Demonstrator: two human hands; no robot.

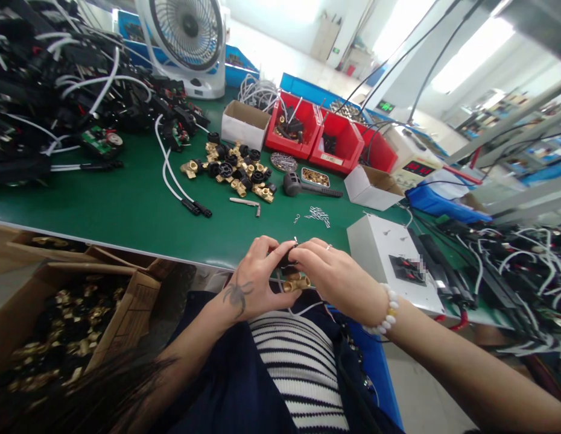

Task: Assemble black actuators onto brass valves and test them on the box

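Note:
Between my two hands, just off the table's front edge, is a brass valve fitting (296, 283) with a black part on top. My left hand (256, 277) grips it, thumb against the brass and fingers at the black part. From the other side my right hand (337, 271) closes its fingertips on the black part. A small shiny metal piece pokes up at the fingertips, too small to name surely. Beyond the hands, several wire spring clips (317, 214) lie on the green table (280, 226), with a single wire clip (297, 218) to their left.
Brass valves with black caps (233, 169) are piled behind a bent tool (245, 202). A black mallet (293, 185), red bins (335, 144) and white box (375, 185) stand further back. A metal box (375, 241) is right; a carton (131, 313) of fittings sits lower left.

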